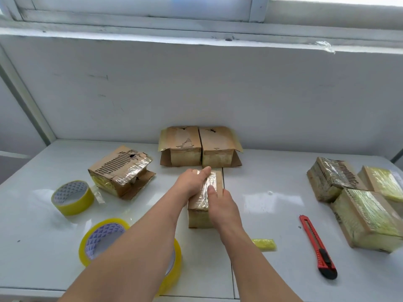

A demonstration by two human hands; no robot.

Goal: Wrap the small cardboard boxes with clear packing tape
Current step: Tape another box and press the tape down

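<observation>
A glossy white desk (272, 192) stands against a white wall (196, 88) under a window sill (152, 35). The near tape roll (102, 234) is half hidden by the left forearm; a second tape roll (73, 197) stands behind it. Print on the two open boxes (200, 147) at the wall is too blurred to read. At mid-desk, the small box (204, 201) lies under both hands. The left hand (193, 184) presses flat on its taped top, fingers straight. The right hand (220, 205) grips its right edge, thumb on top. A red knife (317, 245) lies to the right.
</observation>
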